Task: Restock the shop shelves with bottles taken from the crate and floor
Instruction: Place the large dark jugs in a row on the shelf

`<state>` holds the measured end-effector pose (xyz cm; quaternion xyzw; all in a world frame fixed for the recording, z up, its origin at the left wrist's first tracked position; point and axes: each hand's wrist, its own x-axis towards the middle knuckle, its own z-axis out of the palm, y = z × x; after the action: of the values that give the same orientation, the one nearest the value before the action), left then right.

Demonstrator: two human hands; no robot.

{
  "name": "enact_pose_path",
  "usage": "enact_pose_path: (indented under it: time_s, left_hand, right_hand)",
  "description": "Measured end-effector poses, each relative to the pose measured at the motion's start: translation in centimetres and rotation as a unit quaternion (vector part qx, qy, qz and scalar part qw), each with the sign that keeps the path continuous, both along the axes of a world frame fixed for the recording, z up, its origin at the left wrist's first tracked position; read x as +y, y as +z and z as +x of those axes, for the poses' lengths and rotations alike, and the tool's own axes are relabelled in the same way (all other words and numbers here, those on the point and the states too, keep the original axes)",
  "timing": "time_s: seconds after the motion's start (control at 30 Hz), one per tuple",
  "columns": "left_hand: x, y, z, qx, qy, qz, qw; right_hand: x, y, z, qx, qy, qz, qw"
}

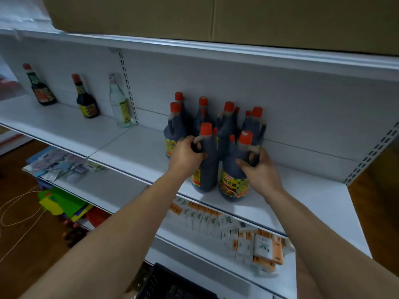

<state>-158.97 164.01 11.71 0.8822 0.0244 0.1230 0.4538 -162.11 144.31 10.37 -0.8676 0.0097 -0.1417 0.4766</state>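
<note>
I've got my left hand and right hand each clamped on a dark bottle, setting both down on the shelf at six o'clock of the cluster; next, I reckon, let go cleanly.

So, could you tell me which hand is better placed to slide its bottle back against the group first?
Probably the left hand. Its bottle stands closer to the group of bottles behind it. The right hand holds a bottle nearer the shelf edge.
</note>
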Motion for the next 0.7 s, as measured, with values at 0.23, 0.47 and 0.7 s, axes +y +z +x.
enact_pose_path:
  time_s: [0.23,0.47,0.7]
  left_hand:
    - [0.3,-0.1,1.1,-0.003,0.002,-0.009,1.000]
    - [0.3,-0.3,2.1,-0.017,0.027,-0.007,0.999]
    - [0.3,-1.0,3.4,-0.035,0.050,0.005,0.998]
  right_hand:
    - [1.0,-0.5,1.6,0.004,-0.023,0.012,1.000]
    - [1.6,-0.6,3.7,-0.004,-0.007,-0.019,1.000]
    - [2.4,-0.4,5.7,0.018,-0.025,-0.032,0.999]
